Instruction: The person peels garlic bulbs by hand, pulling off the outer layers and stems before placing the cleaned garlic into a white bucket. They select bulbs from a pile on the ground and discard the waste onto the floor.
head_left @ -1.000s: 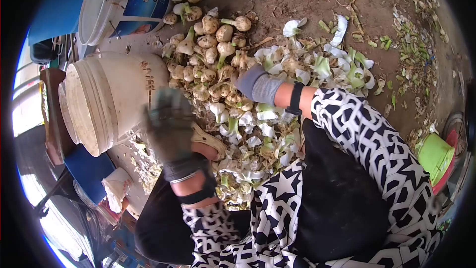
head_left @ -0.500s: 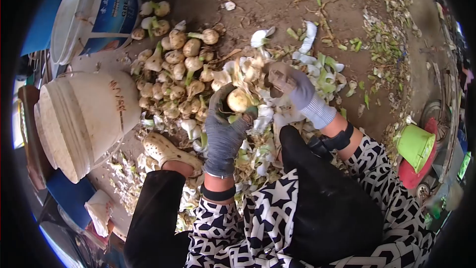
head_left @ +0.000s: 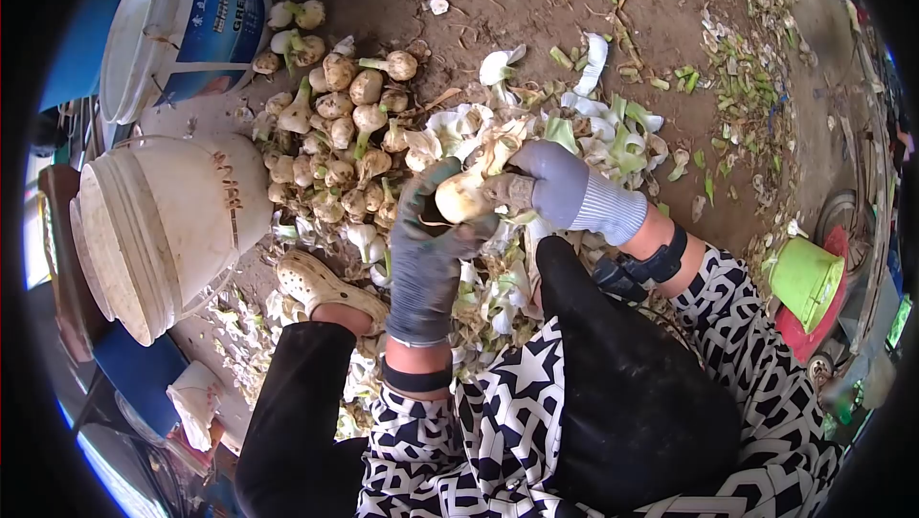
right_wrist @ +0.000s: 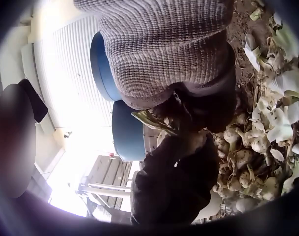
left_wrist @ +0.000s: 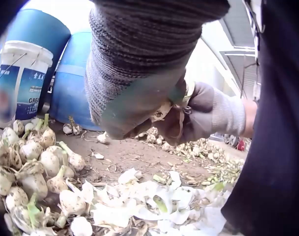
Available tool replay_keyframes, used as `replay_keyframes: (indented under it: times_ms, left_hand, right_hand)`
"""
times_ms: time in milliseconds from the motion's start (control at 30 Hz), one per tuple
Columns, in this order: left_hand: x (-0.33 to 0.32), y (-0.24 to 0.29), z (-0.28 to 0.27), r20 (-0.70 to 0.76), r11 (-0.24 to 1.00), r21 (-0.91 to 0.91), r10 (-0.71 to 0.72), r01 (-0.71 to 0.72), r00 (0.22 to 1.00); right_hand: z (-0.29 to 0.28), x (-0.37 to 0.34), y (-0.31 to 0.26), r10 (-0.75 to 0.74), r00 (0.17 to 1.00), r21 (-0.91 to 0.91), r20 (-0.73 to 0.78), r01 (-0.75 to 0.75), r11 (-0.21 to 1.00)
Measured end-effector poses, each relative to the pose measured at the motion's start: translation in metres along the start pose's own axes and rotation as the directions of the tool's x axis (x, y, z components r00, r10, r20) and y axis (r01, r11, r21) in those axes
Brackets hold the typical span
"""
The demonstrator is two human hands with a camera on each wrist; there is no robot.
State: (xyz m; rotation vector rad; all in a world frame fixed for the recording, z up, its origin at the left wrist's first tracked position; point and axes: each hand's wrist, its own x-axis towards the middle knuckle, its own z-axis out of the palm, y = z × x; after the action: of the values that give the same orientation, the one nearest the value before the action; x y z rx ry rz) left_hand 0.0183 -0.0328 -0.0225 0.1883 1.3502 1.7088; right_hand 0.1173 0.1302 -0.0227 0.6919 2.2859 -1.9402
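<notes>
In the head view a pale bulb (head_left: pixel 461 198) is held between both gloved hands. My left hand (head_left: pixel 431 264), in a dark grey glove, curls its fingers and thumb around the bulb. My right hand (head_left: pixel 558 185), in a lighter grey glove, pinches the bulb's papery outer layers (head_left: pixel 503 149) at its right side. The left wrist view shows the left glove (left_wrist: pixel 139 93) in front, with the right glove (left_wrist: pixel 198 113) behind it and the bulb mostly hidden. Dark gloves also meet around the bulb in the right wrist view, where leafy layers (right_wrist: pixel 154 122) stick out.
Unpeeled bulbs (head_left: pixel 335 135) lie heaped left of the hands. Loose white and green peelings (head_left: pixel 613 140) cover the ground around them. A white bucket (head_left: pixel 182 221) and a blue-labelled bucket (head_left: pixel 206 34) stand at left, a green container (head_left: pixel 804 283) at right.
The left hand has moved up from the lower left and now holds a bulb. The right hand has come in against the bulb from the right and grips its outer layers. The view has shifted.
</notes>
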Motion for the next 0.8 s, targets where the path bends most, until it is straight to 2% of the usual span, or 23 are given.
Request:
replay_keyframes:
  times_ms: [33,67,100,133,167,200,233,267,300,367,400,433,467,500,533,567,633,667,700,733,767,800]
  left_hand:
    - [0.000,0.001,0.000,-0.002,1.000,0.001,-0.004,0.004,1.000]
    - [0.001,0.001,0.000,0.000,0.966,-0.247,-0.077,0.074,0.997]
    - [0.002,0.001,0.000,0.020,0.867,-0.478,-0.148,0.139,0.989]
    - [0.003,0.000,-0.002,0.038,0.784,-0.570,-0.274,0.246,0.961]
    - [0.004,-0.009,-0.014,0.036,0.784,-0.569,-0.279,0.249,0.960]
    - [0.006,-0.024,-0.032,-0.092,0.979,-0.009,-0.202,0.202,0.975]
    - [0.005,-0.020,-0.030,-0.150,0.816,0.560,-0.069,0.143,0.986]
    - [0.000,0.004,-0.017,0.270,0.353,0.874,0.221,-0.334,0.937]
    - [0.010,-0.010,-0.025,0.273,0.427,0.819,0.297,-0.383,0.915]
    - [0.026,-0.037,-0.037,0.121,0.701,0.677,0.193,-0.223,0.974]
    - [0.037,-0.033,-0.041,-0.108,0.947,0.199,-0.235,0.253,0.966]
    - [0.038,-0.037,-0.040,-0.160,0.966,0.114,-0.212,0.231,0.964]
    - [0.039,-0.031,-0.037,-0.228,0.942,0.261,-0.154,0.213,0.961]
    - [0.038,-0.018,-0.030,-0.286,0.894,0.402,-0.082,0.197,0.955]
    - [0.019,0.016,-0.002,-0.302,0.819,0.551,0.014,0.163,0.953]
    - [0.020,0.000,-0.019,-0.251,0.985,-0.102,-0.161,0.139,0.955]
    - [0.004,0.012,-0.014,-0.035,0.964,-0.231,-0.143,0.131,0.989]
    - [0.000,0.006,-0.018,-0.008,0.995,-0.082,-0.051,0.050,0.999]
    - [-0.001,0.003,-0.022,0.034,0.997,0.067,0.044,-0.046,0.998]
    - [-0.001,0.010,-0.031,0.022,0.962,0.251,-0.117,0.108,0.993]
    - [0.002,0.013,-0.030,0.024,0.960,0.258,-0.115,0.105,0.993]
    - [0.004,0.015,-0.030,0.037,0.976,0.066,-0.208,0.206,0.977]
  right_hand:
    - [-0.002,0.000,0.003,0.003,1.000,0.003,0.001,-0.003,1.000]
    - [-0.005,0.000,0.007,-0.070,0.997,-0.187,0.031,0.074,0.979]
    - [-0.006,0.001,0.012,-0.133,0.988,-0.368,0.073,0.150,0.918]
    - [-0.004,0.003,0.020,-0.306,0.952,-0.350,0.032,0.297,0.888]
    - [-0.007,0.003,0.018,-0.303,0.953,-0.345,0.032,0.295,0.891]
    - [-0.012,0.000,0.011,-0.162,0.979,-0.079,0.124,0.173,0.982]
    - [-0.014,-0.003,0.009,-0.045,0.967,0.176,0.250,0.001,0.984]
    - [-0.007,-0.005,0.028,0.056,0.934,0.442,0.353,-0.219,0.870]
    - [0.003,-0.007,0.039,0.056,0.931,0.445,0.360,-0.224,0.867]
    - [0.019,-0.009,0.048,-0.149,0.957,0.603,0.248,-0.032,0.797]
    - [0.001,-0.007,0.006,-0.130,0.928,0.219,0.348,0.054,0.974]
    - [0.012,0.001,0.043,-0.284,0.923,0.382,0.259,0.172,0.908]
    - [0.014,0.003,0.053,-0.170,0.951,0.670,0.258,-0.049,0.740]
    - [0.014,0.005,0.057,-0.065,0.953,0.863,0.297,-0.239,0.446]
    - [0.008,0.005,0.045,-0.091,0.931,0.885,0.353,-0.301,0.354]
    - [0.009,0.009,0.053,-0.092,0.933,0.888,0.348,-0.297,0.351]
    - [0.015,0.015,0.075,-0.214,0.922,0.810,0.322,-0.152,0.567]
    - [0.010,0.011,0.063,-0.253,0.870,0.851,0.422,-0.285,0.440]
    - [0.010,0.012,0.065,-0.257,0.870,0.854,0.421,-0.285,0.435]
    - [0.007,0.014,0.066,-0.324,0.889,0.746,0.324,-0.029,0.665]
    - [0.005,0.015,0.063,-0.413,0.878,0.541,0.241,0.232,0.809]
    - [0.000,0.012,0.060,-0.335,0.901,0.503,0.276,0.162,0.849]
